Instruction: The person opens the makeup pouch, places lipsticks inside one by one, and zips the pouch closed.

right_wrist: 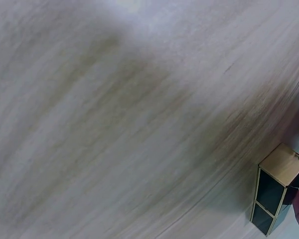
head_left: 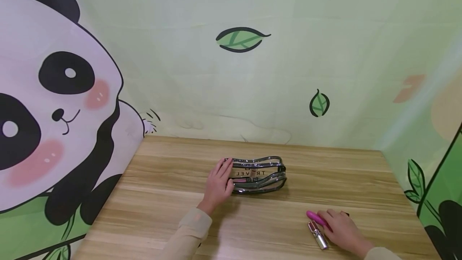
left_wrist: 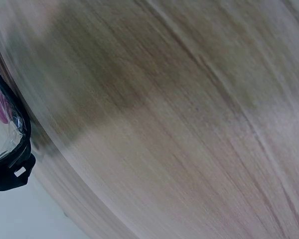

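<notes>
A see-through pouch [head_left: 278, 175] with black piping and mirrored lettering lies on the wooden table, something pink visible inside. My left hand [head_left: 218, 183] holds its left end, fingers over the far edge and thumb on the near side. In the left wrist view, part of the pouch [left_wrist: 25, 124] shows at the left edge. At the near right, my right hand [head_left: 343, 228] pinches a pink tube [head_left: 315, 216] between thumb and fingers. A silver lipstick [head_left: 318, 236] lies beside that hand. Near its fingertips, a black, gold-edged lipstick tube [right_wrist: 271, 191] shows in the right wrist view.
The wooden table [head_left: 162, 159] ends at a hanging green cloth [head_left: 180, 71] printed with leaves and a panda. The cloth continues along the left and right sides.
</notes>
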The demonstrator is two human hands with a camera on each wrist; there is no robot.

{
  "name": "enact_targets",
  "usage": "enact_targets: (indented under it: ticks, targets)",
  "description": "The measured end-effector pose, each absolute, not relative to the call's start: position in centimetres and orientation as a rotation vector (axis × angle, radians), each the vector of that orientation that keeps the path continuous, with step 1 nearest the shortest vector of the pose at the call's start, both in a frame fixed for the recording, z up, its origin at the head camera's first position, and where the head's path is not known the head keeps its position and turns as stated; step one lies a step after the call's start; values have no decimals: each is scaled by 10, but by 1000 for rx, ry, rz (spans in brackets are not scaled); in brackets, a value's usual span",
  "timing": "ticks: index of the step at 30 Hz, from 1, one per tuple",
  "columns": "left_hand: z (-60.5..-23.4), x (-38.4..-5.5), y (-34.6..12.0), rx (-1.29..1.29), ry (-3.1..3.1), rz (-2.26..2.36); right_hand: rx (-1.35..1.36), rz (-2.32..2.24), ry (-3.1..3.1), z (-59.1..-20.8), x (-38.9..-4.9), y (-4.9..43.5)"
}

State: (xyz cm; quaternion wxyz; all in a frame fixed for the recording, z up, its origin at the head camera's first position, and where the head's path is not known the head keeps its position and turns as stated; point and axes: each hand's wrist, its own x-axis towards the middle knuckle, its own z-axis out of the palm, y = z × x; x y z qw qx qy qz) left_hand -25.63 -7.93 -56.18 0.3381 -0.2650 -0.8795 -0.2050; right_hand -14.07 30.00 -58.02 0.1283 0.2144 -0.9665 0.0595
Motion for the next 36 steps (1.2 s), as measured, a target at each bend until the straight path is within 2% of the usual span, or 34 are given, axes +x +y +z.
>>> enact_targets:
  ticks: [9,20,36]
  targets:
    - [-561,-255,-80,-681,-2346,-547,572,240,-2814,-577,-144,298]
    - [-563,-256,-80,-692,-2329,-545,688,252,-2538,-573,-157,296]
    - [-563,-257,-80,-696,-2303,-542,715,296,-2493,-558,-177,291]
